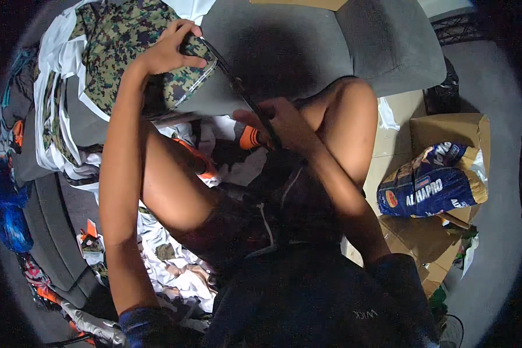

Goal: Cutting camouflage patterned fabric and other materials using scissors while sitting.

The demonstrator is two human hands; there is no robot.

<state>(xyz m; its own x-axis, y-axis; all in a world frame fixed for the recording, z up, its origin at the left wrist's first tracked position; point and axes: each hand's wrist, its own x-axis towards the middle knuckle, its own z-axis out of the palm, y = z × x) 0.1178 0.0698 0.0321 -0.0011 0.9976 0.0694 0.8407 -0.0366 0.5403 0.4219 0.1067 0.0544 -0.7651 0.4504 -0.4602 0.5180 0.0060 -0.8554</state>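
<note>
A long, narrow black strip [238,84] runs slantwise between my hands; whether it is a strap or an edging band, I cannot tell. My left hand [171,51] grips its upper end, with thumb and fingers curled around dark material. Lower down and to the right, my right hand [287,124] is closed on the strip above my lap. Beneath my left hand lies camouflage fabric [113,55] on the grey couch, and a thin pale striped edge [194,87] slants down from near the thumb. Dark shadow hides the strip's lower end.
White strips of fabric [43,98] hang along the couch's left side. Fabric scraps [177,269] lie heaped on the floor below my leg. At right, a cardboard box [455,124] holds a crumpled blue bag [426,182]. A grey cushion [272,46] is ahead.
</note>
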